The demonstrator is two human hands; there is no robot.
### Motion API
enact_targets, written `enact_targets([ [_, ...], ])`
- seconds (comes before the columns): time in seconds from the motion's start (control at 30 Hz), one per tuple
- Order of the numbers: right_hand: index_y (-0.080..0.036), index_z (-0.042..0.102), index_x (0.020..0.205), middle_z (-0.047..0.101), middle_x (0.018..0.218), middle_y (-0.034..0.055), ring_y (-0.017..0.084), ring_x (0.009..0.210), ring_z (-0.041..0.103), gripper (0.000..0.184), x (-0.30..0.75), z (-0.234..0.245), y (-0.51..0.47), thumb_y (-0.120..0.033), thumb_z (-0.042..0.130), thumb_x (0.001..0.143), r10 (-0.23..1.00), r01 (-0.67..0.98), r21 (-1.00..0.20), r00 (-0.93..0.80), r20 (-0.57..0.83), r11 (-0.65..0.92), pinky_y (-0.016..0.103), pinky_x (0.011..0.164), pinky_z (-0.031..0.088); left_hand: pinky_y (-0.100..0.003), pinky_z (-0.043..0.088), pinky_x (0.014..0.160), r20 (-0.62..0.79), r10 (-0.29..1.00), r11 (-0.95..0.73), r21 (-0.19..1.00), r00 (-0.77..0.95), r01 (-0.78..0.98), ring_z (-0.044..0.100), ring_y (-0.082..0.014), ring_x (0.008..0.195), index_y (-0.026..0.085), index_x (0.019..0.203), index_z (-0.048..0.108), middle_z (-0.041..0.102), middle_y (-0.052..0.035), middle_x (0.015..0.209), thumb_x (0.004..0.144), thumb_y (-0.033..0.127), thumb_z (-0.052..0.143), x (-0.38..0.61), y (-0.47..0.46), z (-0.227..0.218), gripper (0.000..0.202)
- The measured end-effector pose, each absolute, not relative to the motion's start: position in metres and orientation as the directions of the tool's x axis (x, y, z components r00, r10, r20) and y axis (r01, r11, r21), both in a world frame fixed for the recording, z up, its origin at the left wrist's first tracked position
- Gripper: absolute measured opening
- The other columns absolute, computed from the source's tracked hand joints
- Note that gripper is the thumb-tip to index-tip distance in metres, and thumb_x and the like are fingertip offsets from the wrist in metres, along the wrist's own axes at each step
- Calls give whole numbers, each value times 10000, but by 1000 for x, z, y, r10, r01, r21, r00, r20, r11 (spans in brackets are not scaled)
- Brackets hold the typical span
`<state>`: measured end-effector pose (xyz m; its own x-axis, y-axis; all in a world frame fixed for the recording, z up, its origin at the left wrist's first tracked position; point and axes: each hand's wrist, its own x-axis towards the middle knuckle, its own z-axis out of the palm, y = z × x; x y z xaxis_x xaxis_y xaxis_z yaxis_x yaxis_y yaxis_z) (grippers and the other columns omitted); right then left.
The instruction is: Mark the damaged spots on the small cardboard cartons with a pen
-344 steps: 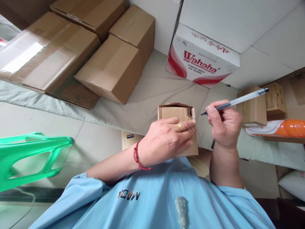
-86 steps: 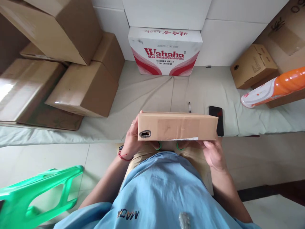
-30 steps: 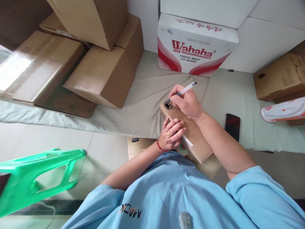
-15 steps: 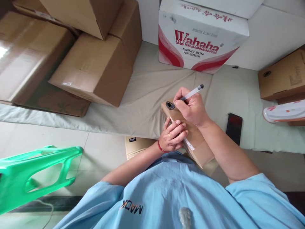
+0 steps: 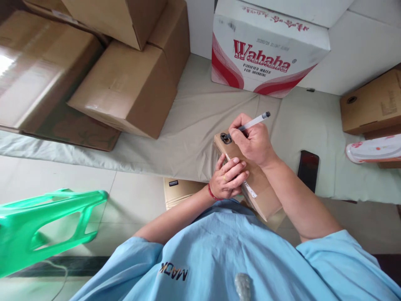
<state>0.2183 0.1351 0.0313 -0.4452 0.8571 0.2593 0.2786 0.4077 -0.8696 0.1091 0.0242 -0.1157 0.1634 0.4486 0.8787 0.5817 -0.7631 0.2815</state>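
Observation:
A long flat cardboard box rests tilted against my lap, its far end over the cloth-covered table. My left hand is closed round the box's left edge, a ring on one finger and a red cord at the wrist. My right hand grips a pen, whose tip touches a dark scribbled patch at the box's far corner.
A black phone lies on the cloth to the right. A white and red Wahaha carton stands behind, several brown boxes at the left, another brown box and an orange-white object at right. A green plastic stool stands on the floor.
Earlier both hands held the box level with the pen on the table. Now the right hand has the pen on the scribbled patch. Over the last second only slight shifts.

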Motion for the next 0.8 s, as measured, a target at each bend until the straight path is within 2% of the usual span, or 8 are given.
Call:
enact_targets([
  [0.17, -234, 610, 874, 585, 668, -55, 104, 581, 527, 135, 219, 26, 137, -298, 602, 993, 866, 272, -870, -414, 279, 411, 258, 593, 410, -559, 268, 1420, 886, 441, -756, 280, 145, 592, 483, -245, 1623, 199, 1358, 681, 803, -98, 1317, 1059, 301, 458, 111, 24, -115, 387],
  [0.37, -232, 611, 875, 597, 668, -58, 97, 557, 517, 129, 217, 27, 137, -292, 599, 989, 856, 285, -859, -434, 279, 425, 258, 576, 403, -584, 265, 1417, 872, 463, -746, 287, 157, 601, 573, -250, 1553, 248, 1401, 660, 791, -76, 1379, 1061, 323, 457, 111, 23, -120, 403],
  [0.57, -235, 598, 838, 554, 625, -69, 96, 545, 487, 123, 217, 29, 136, -264, 591, 958, 885, 311, -861, -373, 279, 402, 255, 571, 388, -551, 259, 1425, 886, 441, -758, 283, 142, 587, 499, -242, 1610, 188, 1347, 683, 810, -101, 1296, 1060, 287, 456, 112, 25, -115, 379],
  [0.8, -234, 582, 798, 543, 609, -70, 88, 530, 454, 121, 217, 31, 134, -237, 597, 918, 890, 345, -843, -351, 292, 413, 260, 566, 368, -568, 283, 1411, 878, 452, -750, 278, 157, 600, 571, -251, 1553, 220, 1395, 661, 804, -88, 1337, 1062, 318, 452, 110, 24, -116, 406],
])
